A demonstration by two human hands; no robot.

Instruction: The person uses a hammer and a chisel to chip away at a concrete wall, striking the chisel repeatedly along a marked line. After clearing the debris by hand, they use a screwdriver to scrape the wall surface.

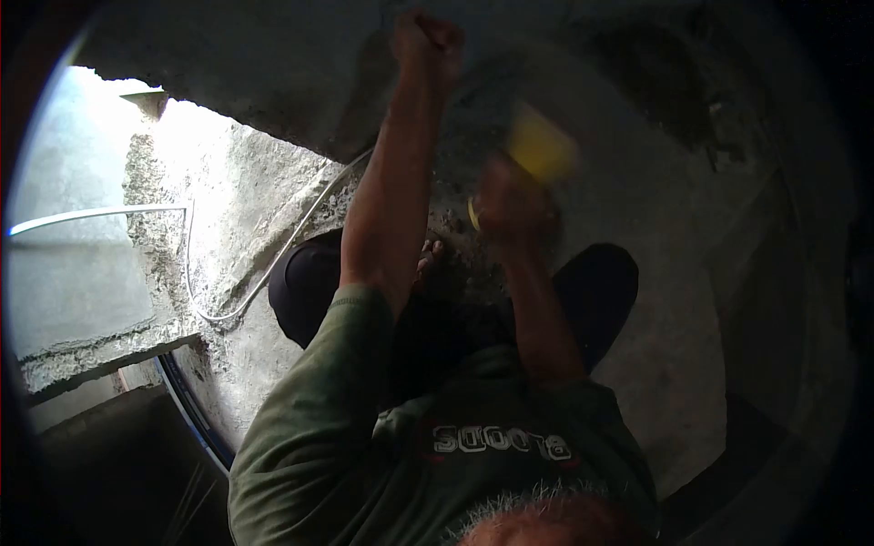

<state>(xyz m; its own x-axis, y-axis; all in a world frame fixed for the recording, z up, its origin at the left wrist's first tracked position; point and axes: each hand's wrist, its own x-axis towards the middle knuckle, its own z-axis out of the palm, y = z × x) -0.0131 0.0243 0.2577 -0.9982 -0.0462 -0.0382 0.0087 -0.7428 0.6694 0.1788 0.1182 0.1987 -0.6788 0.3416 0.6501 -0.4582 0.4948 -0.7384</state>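
My left hand (428,38) is stretched far forward at the top of the view, its fingers closed in a fist against the dark grey wall (537,45). What the fist holds, if anything, is lost in shadow. Nearer my body, my right hand (519,211) is wrapped round a yellow, block-shaped thing (543,147). Motion smears both, and I cannot tell the thing's kind. A thin yellow curve (473,214) shows at the left side of that hand. Below and between my forearms, bare toes (430,255) rest on the rough ground.
A white cable (238,309) loops over the sunlit, broken concrete (246,191) on the left. Dark pipes (191,409) curve below it. My bent knees (305,282) stand either side of my arms. On the right rises a grey concrete surface (669,318).
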